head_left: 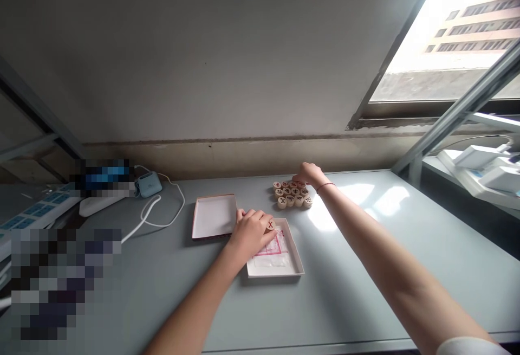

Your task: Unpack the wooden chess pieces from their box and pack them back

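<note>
My left hand (pixel 252 231) is closed on a round wooden Chinese chess piece (pixel 270 225) with a red character on it. It is above the far left part of a shallow white box tray (pixel 296 262), where a clear plastic bag and a pink-lined sheet (pixel 274 249) lie. Farther back, several light wooden Chinese chess pieces (pixel 290 201) stand grouped in rows, their characters facing me. At the back right end of that group, my right hand (pixel 310 173) has its fingers curled down onto a piece; the fingertips are partly hidden.
Left of the tray lies the box lid (pixel 215 216), inner side up. White cables (pixel 170 219), a small blue device (pixel 149 184) and a power strip (pixel 40 208) occupy the left side. A white rack (pixel 483 176) stands at the right, and the wall closes off the back.
</note>
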Demonstrator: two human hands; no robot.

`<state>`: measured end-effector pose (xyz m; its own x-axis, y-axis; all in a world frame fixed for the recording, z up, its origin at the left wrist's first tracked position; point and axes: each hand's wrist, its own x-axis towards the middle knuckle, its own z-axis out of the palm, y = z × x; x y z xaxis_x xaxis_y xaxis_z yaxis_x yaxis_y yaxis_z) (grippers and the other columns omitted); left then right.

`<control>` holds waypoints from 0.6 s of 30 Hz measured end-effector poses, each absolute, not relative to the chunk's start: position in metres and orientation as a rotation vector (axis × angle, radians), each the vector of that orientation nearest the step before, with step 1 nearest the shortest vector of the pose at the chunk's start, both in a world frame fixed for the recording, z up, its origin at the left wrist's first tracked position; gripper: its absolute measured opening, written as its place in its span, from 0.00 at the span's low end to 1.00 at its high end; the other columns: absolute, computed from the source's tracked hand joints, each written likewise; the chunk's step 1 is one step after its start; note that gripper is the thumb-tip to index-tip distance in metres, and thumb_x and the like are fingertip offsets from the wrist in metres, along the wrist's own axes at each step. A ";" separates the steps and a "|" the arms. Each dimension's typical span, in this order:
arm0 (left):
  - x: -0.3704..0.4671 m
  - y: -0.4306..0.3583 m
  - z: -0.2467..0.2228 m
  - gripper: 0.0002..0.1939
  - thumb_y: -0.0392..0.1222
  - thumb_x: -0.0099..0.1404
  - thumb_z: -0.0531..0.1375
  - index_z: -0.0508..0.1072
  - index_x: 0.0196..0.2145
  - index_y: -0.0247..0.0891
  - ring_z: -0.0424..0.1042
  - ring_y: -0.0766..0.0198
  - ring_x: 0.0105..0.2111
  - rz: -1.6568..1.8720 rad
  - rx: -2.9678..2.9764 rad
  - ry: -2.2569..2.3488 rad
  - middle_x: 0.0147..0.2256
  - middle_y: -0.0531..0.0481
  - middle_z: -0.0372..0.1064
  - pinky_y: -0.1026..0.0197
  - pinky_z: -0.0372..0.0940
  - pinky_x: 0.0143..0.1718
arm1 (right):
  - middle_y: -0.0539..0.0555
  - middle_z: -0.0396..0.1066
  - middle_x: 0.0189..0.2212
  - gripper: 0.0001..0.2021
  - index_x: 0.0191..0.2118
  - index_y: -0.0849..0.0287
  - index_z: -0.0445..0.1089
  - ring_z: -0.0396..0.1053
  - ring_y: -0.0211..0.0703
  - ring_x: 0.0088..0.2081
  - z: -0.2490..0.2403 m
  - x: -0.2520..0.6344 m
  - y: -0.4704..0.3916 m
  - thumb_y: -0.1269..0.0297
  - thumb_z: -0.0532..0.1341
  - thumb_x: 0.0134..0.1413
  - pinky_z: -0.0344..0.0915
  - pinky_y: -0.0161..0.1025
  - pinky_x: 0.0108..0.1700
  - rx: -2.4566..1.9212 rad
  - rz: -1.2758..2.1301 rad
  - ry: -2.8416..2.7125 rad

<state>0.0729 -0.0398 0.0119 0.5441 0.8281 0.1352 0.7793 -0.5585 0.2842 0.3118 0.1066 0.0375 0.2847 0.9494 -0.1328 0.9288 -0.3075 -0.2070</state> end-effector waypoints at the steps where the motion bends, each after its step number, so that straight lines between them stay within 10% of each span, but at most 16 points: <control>1: 0.072 -0.040 0.013 0.18 0.50 0.64 0.59 0.71 0.50 0.42 0.67 0.53 0.45 0.395 2.588 1.363 0.44 0.47 0.73 0.50 0.57 0.48 | 0.62 0.72 0.25 0.10 0.31 0.66 0.74 0.72 0.51 0.31 0.041 0.312 0.105 0.65 0.66 0.40 0.63 0.39 0.29 -2.437 0.333 -1.788; 6: 0.068 -0.037 0.017 0.25 0.51 0.66 0.57 0.64 0.58 0.41 0.64 0.51 0.50 0.629 2.525 1.478 0.50 0.43 0.68 0.50 0.61 0.49 | 0.57 0.72 0.24 0.10 0.31 0.62 0.75 0.72 0.46 0.30 0.066 0.304 0.067 0.61 0.61 0.50 0.62 0.36 0.29 -2.153 0.294 -1.773; 11: 0.068 -0.036 0.023 0.24 0.45 0.69 0.54 0.59 0.61 0.42 0.66 0.56 0.53 0.905 2.468 1.237 0.54 0.43 0.63 0.55 0.64 0.53 | 0.54 0.74 0.28 0.17 0.36 0.61 0.76 0.70 0.40 0.27 0.066 0.272 -0.008 0.51 0.64 0.48 0.67 0.36 0.28 -1.392 1.056 -1.797; 18: 0.071 -0.040 0.042 0.14 0.37 0.67 0.54 0.70 0.50 0.43 0.73 0.61 0.43 0.868 2.378 1.031 0.46 0.48 0.68 0.60 0.69 0.45 | 0.55 0.74 0.32 0.20 0.38 0.61 0.72 0.71 0.41 0.34 0.052 0.261 -0.045 0.50 0.68 0.44 0.70 0.39 0.35 -1.206 1.333 -1.521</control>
